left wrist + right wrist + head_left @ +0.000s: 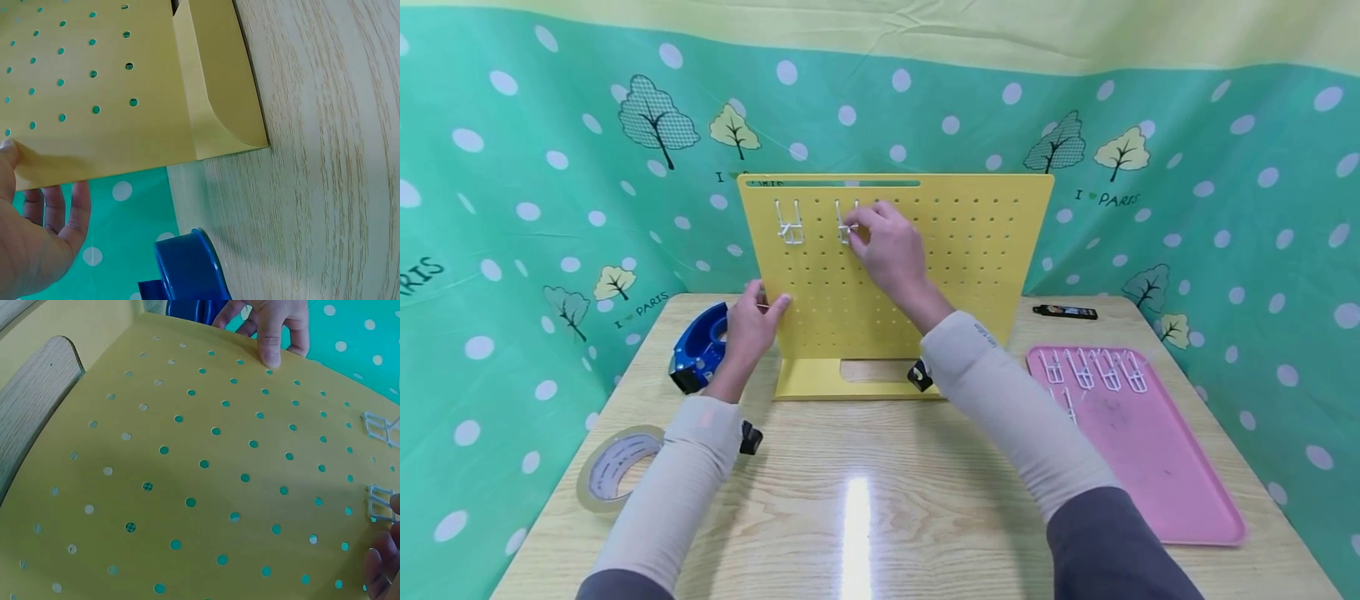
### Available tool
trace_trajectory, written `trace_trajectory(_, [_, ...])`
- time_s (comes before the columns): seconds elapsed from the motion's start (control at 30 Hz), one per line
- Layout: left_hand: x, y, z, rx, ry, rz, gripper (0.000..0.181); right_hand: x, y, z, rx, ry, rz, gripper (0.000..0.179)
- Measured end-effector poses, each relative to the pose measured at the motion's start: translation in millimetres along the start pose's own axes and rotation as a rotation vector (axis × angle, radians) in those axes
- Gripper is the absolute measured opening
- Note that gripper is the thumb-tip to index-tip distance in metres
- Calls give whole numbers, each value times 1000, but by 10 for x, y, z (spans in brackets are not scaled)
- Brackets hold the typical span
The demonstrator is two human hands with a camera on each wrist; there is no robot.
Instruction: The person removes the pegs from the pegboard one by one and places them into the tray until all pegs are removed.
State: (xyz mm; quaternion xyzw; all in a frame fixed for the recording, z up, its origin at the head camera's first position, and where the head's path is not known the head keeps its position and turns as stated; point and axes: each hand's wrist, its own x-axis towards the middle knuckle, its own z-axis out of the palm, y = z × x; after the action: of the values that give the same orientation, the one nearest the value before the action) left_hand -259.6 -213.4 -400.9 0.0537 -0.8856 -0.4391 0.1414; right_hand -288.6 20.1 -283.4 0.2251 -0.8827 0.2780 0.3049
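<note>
A yellow pegboard stands upright on its folded base at the back of the table. My left hand grips its left edge, the thumb on the front face and the other fingers behind it, as the left wrist view shows. High on the board, my right hand pinches a white wire hook that lies against the holes. To the left, a second white wire hook hangs in the top rows. The right wrist view catches only the fingertips beside the pinched hook.
A pink tray on the right carries several white wire hooks. Behind it lies a small black item with a printed label. Left of the board sits a blue tape dispenser, with a tape roll nearer the front.
</note>
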Motion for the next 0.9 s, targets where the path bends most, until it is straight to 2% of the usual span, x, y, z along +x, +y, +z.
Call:
trace_trajectory(0.2, [1, -1, -3, 6, 1, 5, 47, -2, -1, 27, -13, 25, -5, 11])
trace_trajectory(0.6, [1, -5, 1, 9, 2, 2, 47, -2, -12, 19, -48, 13, 1, 11])
trace_trajectory(0.9, [8, -20, 4, 1, -4, 5, 48, -13, -34, -7, -30, 28, -23, 11])
